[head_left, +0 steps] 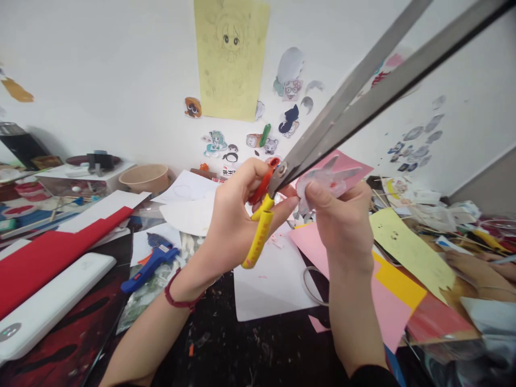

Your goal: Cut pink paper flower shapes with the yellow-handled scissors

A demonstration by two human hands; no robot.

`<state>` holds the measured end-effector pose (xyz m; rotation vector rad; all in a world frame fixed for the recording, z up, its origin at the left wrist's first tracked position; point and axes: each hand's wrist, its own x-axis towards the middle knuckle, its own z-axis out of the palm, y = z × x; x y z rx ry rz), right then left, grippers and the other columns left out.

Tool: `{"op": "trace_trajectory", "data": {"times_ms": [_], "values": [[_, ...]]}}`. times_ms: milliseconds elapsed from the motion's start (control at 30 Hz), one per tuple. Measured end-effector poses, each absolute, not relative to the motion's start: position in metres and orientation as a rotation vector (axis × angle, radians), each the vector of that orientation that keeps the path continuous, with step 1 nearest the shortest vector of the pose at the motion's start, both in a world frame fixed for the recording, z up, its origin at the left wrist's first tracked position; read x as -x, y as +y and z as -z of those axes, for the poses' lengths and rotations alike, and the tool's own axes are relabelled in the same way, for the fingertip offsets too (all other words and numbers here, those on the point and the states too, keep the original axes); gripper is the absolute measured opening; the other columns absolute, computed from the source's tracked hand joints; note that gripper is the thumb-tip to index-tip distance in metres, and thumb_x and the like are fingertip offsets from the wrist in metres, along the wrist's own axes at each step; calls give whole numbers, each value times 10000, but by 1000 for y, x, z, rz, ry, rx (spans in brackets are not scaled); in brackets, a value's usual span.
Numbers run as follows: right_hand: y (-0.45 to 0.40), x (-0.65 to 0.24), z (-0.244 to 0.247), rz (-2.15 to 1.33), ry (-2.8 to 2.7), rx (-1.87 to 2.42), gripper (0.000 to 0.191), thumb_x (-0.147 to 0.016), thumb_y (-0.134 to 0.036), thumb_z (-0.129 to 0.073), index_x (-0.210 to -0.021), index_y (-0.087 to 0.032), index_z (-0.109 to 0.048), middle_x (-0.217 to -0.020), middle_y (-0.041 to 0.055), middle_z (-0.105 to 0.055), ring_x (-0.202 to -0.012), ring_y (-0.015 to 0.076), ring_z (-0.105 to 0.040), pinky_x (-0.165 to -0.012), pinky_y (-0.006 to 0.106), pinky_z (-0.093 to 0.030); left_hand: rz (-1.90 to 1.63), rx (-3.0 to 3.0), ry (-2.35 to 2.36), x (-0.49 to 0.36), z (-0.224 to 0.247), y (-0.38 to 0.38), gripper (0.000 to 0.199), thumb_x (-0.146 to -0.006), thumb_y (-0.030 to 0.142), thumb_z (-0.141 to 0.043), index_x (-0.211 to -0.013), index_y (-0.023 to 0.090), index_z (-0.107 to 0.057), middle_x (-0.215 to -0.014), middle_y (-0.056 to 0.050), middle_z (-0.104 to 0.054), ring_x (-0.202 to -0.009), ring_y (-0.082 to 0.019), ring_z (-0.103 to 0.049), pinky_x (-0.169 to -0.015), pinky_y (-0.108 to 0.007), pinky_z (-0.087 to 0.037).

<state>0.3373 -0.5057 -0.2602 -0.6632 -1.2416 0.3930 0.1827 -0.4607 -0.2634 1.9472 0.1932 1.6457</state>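
Observation:
My left hand (237, 215) is closed around a pair of scissors (260, 236) with yellow and red handles. The long blades slant up to the right and stand slightly apart, passing above my other hand. In my right hand (346, 226), a pale paper cutout (332, 176) with pointed tips is pinched between thumb and fingers. Pink paper (358, 165) shows directly behind this cutout, and I cannot tell whether the two are joined. The left fingertips reach the cutout's lower left edge; whether they grip it too is unclear.
Below the hands lie a white sheet (266, 295) with scraps, pink paper (391, 312) and a metal ring (308, 285). A blue glue gun (149, 266), white power bank (60, 306) and red strip (52, 250) lie left. Yellow paper (411, 247) is right; drawings hang on the wall.

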Motion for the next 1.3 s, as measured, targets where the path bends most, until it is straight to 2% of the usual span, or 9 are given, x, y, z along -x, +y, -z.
{"op": "trace_trajectory", "data": {"times_ms": [167,533,867,1067,1300], "values": [[-504,-339,262,-358,-1248,704,236,-741,-329,-858,-593,-246,-695,-596,-20,-611,-596,134,-559,-538,300,-479,-1650,-1974,172,-183,264,-461,255,-784,150,-808,-898,204,-586,-810,25,-629,-577,-84,-478,-549,-289,-405],[-503,-340,263,-289,-1249,722,322,-724,-325,-869,-547,-231,-618,-570,-26,-527,-566,119,-495,-512,285,-447,-1638,-1970,207,-183,267,-461,227,-818,190,-779,-904,218,-570,-873,3,-607,-585,-87,-475,-544,-299,-401],[-506,-335,261,-241,-1225,745,312,-720,-277,-870,-548,-191,-624,-563,-32,-551,-537,94,-505,-526,260,-470,-1686,-1935,255,-185,266,-464,226,-808,181,-779,-908,212,-578,-836,14,-599,-549,-70,-450,-541,-282,-411],[-505,-335,262,-320,-1216,724,307,-719,-296,-873,-555,-207,-630,-572,-31,-550,-548,102,-496,-506,268,-439,-1683,-1888,159,-185,267,-463,283,-772,208,-834,-914,214,-589,-829,17,-597,-540,-73,-429,-501,-276,-375],[-505,-335,261,-296,-1247,677,307,-765,-283,-842,-542,-225,-639,-547,-36,-567,-526,108,-515,-504,281,-442,-1630,-1862,185,-182,268,-464,283,-790,197,-814,-920,230,-566,-811,18,-652,-526,-80,-411,-521,-293,-377]]}}
